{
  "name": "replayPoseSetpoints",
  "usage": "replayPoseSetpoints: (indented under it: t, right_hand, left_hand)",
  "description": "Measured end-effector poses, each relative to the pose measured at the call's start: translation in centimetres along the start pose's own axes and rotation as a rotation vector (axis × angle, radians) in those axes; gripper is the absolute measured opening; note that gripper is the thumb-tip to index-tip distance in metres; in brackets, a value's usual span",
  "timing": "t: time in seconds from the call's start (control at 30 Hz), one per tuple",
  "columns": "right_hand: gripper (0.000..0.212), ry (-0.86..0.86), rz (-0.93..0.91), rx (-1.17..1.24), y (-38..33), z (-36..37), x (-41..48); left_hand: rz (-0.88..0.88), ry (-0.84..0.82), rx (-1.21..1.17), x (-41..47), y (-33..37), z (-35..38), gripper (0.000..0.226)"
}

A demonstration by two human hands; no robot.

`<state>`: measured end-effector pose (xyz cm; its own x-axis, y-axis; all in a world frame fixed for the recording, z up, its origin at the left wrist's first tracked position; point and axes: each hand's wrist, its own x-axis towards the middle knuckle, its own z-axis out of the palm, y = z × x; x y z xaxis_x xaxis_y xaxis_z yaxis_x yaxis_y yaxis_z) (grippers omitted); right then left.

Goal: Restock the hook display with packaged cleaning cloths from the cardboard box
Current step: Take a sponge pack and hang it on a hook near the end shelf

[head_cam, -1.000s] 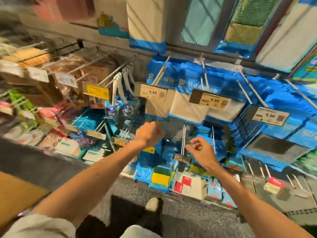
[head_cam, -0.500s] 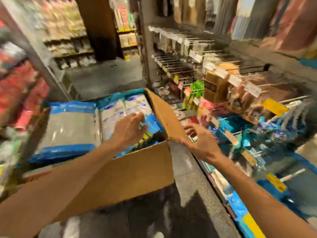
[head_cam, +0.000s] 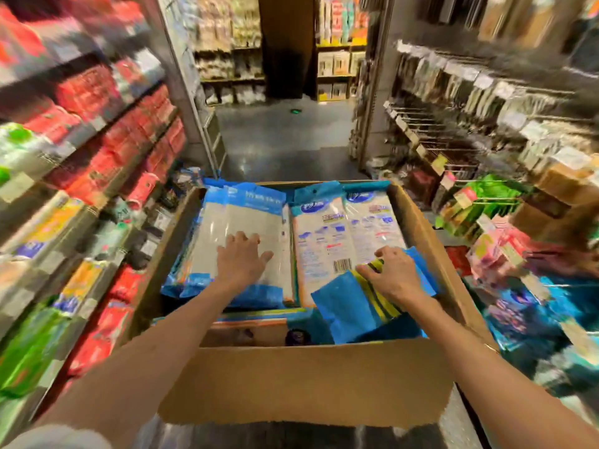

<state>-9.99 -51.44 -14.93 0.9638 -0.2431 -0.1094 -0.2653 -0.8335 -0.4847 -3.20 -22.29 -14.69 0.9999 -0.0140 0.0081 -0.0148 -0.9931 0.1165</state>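
An open cardboard box [head_cam: 304, 380] stands in front of me in the aisle, filled with blue-edged packs of cleaning cloths. My left hand [head_cam: 241, 259] lies flat with spread fingers on a grey cloth pack [head_cam: 240, 218] in the box's left half. My right hand [head_cam: 390, 273] pinches the top of a blue pack with yellow and green stripes [head_cam: 353, 306] at the box's right front. White packs with printed backs [head_cam: 327, 234] lie behind it. The hook display [head_cam: 479, 202] is to the right, blurred.
Shelves of red and green packaged goods [head_cam: 97, 163] line the left side. The grey aisle floor [head_cam: 285, 137] runs ahead beyond the box. Price tags and wire hooks [head_cam: 431, 157] stick out from the right-hand racks.
The view has swung left from the hook display to the box. Both hands moved down into the box; the left now lies on the grey pack and the right has taken the striped pack.
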Motion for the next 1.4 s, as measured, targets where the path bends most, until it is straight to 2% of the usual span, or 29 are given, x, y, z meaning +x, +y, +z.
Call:
replayPoseSetpoints:
  t: [0.1,0.17,0.33,0.4,0.43,0.5,0.57,0.6,0.7,0.77,0.83,0.9,0.97,1.07,1.17,1.3,1.4]
  right_hand:
    - [0.058,0.025,0.038,-0.066,-0.3,1.2,1.9]
    - [0.048,0.058,-0.005,-0.075,-0.9,1.5,2.6]
    - [0.022,0.107,-0.146,0.097,-1.1,1.6,3.4]
    - [0.024,0.130,-0.129,0.103,0.0,1.5,3.2]
    - [0.029,0.116,-0.129,0.088,0.7,1.3,3.0]
    - [0.045,-0.003,-0.160,0.025,1.7,0.3,2.8]
    - [0.058,-0.188,-0.239,-0.163,2.3,-1.0,2.5]
    - [0.063,-0.265,-0.288,-0.297,2.4,-1.6,2.3]
    - [0.084,-0.367,-0.324,-0.578,1.9,-3.2,1.5]
    - [0.094,-0.366,-0.368,-0.742,0.9,-3.5,1.0]
    - [0.101,-0.352,-0.401,-0.898,0.1,-3.4,0.8]
    - [0.117,-0.313,-0.400,-1.001,-0.4,-3.0,0.7]
    - [0.122,-0.262,-0.374,-1.037,-0.8,-2.8,0.6]
    - [0.107,-0.195,-0.367,-1.020,-1.4,-2.9,0.2]
    - [0.100,-0.187,-0.313,-0.861,-1.4,-3.3,-0.5]
    - [0.090,-0.059,-0.160,-0.320,-1.3,-5.4,-2.4]
    - [0.104,0.117,-0.064,0.027,-1.4,-7.9,-4.6]
  left_hand:
    - [-0.071,0.065,0.059,2.8,-1.7,1.1,0.049]
    - [-0.098,0.112,0.035,4.3,-2.4,1.5,0.049]
    - [-0.209,0.102,-0.272,7.4,-2.6,1.2,0.053]
    - [-0.212,0.111,-0.337,8.1,-2.7,1.3,0.061]
    - [-0.224,0.090,-0.369,8.4,-2.7,1.3,0.073]
    - [-0.282,0.025,-0.478,9.3,-2.9,1.4,0.099]
    - [-0.369,-0.064,-0.654,10.0,-2.8,0.7,0.114]
    - [-0.412,-0.110,-0.748,10.2,-2.7,0.4,0.109]
    - [-0.451,-0.237,-1.014,10.4,-1.6,-0.3,0.064]
    - [-0.409,-0.268,-1.137,10.2,-0.9,-0.2,0.058]
    - [-0.311,-0.254,-1.198,9.8,-0.2,0.2,0.039]
    - [-0.233,-0.212,-1.254,9.3,0.4,0.5,0.022]
    - [-0.170,-0.155,-1.296,8.9,0.6,0.5,0.028]
    - [-0.107,-0.114,-1.302,8.5,0.8,-0.2,0.039]
    - [-0.040,-0.084,-1.315,8.2,1.2,-1.6,0.042]
    - [0.063,-0.096,-1.330,8.0,1.8,-4.3,0.034]
    - [0.213,-0.103,-1.307,7.7,3.1,-7.4,0.034]
